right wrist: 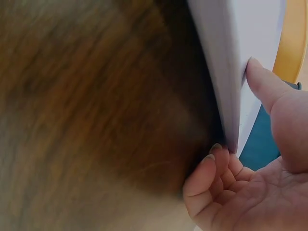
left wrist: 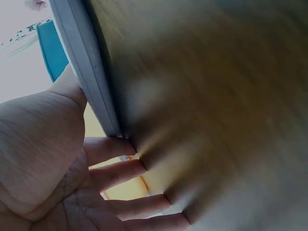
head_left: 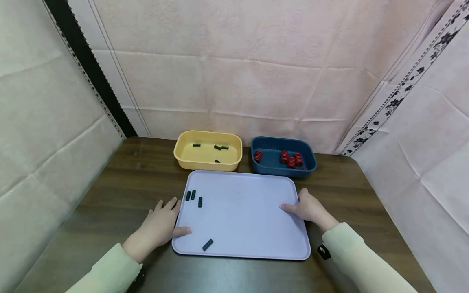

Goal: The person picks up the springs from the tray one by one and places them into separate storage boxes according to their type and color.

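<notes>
A pale lavender tray [head_left: 242,215] lies on the table between both hands. My left hand [head_left: 159,224] is at its left edge, thumb over the rim and fingers extended, their tips on the tabletop in the left wrist view. At the right edge, my right hand [head_left: 311,209] grips the tray, its thumb on the upper face and its other fingers [right wrist: 202,175] curled beside the rim. On the tray, a dark green spring [head_left: 207,244] lies near the front, and three others, including one spring [head_left: 200,202], are at the upper left.
Behind the tray stand a yellow bin [head_left: 209,166] with several dark green springs and a blue bin [head_left: 283,172] holding several red springs [head_left: 291,162]. The wooden table [head_left: 110,195] is bounded by cloth-covered walls at the back and both sides.
</notes>
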{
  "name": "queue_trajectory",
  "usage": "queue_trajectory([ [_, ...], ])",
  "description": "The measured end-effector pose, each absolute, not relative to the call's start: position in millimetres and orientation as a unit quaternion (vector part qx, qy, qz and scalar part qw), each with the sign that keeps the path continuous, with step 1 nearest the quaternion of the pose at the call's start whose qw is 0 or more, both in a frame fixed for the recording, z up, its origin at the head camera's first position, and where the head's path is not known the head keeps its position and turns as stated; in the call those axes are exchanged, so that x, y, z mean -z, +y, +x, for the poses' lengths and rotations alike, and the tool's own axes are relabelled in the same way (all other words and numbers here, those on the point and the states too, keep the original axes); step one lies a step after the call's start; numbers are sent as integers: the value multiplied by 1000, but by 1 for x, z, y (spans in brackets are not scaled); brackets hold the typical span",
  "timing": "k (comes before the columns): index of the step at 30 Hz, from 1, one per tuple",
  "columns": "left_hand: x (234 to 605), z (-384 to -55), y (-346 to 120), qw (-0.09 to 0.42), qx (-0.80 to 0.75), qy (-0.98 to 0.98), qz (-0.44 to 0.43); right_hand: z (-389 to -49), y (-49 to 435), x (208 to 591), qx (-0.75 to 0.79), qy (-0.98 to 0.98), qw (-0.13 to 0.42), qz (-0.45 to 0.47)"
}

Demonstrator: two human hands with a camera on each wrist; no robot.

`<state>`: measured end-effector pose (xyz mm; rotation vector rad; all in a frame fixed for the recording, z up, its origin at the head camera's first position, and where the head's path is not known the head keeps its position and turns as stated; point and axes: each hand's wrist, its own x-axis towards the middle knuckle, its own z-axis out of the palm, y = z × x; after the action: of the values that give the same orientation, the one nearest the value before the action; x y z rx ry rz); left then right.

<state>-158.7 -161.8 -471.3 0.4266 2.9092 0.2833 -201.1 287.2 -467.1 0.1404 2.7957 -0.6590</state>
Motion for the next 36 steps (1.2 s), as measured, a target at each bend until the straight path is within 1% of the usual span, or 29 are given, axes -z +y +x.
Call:
queue_trajectory([
  [5, 467, -159, -162, 101, -112, 978, 146, -205, 287, 470, 207, 966, 148, 39],
  [7, 464, -159, -163, 95, -133, 975, 148, -207, 286, 471, 205, 966, 156, 39],
  [9, 461, -159, -164, 74, -155, 974, 148, -208, 286, 471, 204, 964, 162, 43],
  [13, 450, -160, -159, 1, -221, 962, 162, -208, 286, 470, 207, 963, 168, 46],
  [15, 444, -160, -154, -9, -272, 945, 181, -208, 286, 470, 209, 962, 169, 45],
  [17, 442, -159, -147, 13, -330, 921, 209, -208, 287, 471, 211, 961, 169, 48],
  [20, 445, -157, -138, 79, -393, 879, 259, -207, 287, 473, 215, 961, 168, 42],
  [23, 455, -158, -130, 143, -412, 849, 297, -207, 286, 474, 218, 960, 169, 39],
  [26, 466, -159, -125, 182, -408, 837, 315, -207, 286, 474, 219, 959, 173, 39],
  [29, 472, -158, -121, 198, -393, 836, 328, -208, 285, 474, 217, 959, 177, 42],
  [36, 471, -156, -113, 198, -379, 837, 341, -210, 288, 472, 211, 959, 183, 52],
])
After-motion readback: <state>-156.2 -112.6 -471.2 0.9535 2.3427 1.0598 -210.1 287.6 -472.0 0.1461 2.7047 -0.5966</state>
